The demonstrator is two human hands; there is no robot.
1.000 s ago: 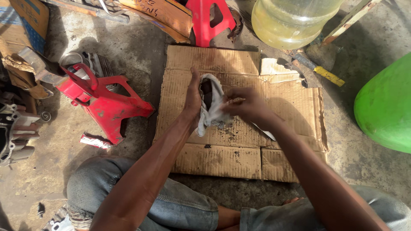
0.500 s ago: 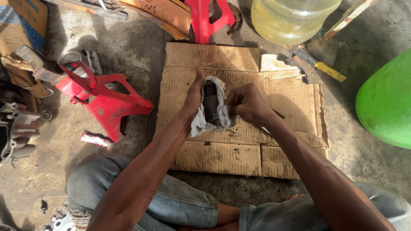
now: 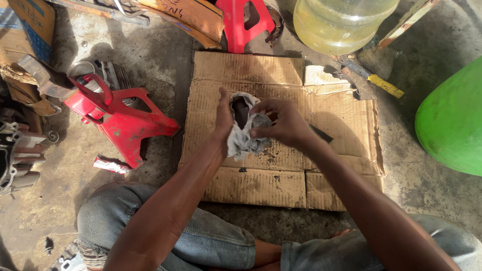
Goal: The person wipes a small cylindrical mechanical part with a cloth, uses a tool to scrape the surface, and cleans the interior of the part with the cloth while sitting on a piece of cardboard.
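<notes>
Broadly, a flattened cardboard sheet (image 3: 281, 185) is laid on the concrete floor (image 3: 165, 65); a green rounded container (image 3: 452, 120) is seen off its right edge, a yellowish plastic jug (image 3: 341, 20) beyond its far edge, and a red moulded panel (image 3: 120, 120) off its left edge. Over the sheet's middle, toward the far edge, a dirty grey rag (image 3: 243, 135) is held wrapped about a dark cylindrical part (image 3: 241, 111). The left hand (image 3: 223, 118) is cupped behind the bundle; the right hand (image 3: 281, 123) is closed on the rag's front, its grip pinching cloth. The rag is judged soft, limp and probably greasy; the part rigid, likely metal and slippery, best taken around its body through the cloth.
</notes>
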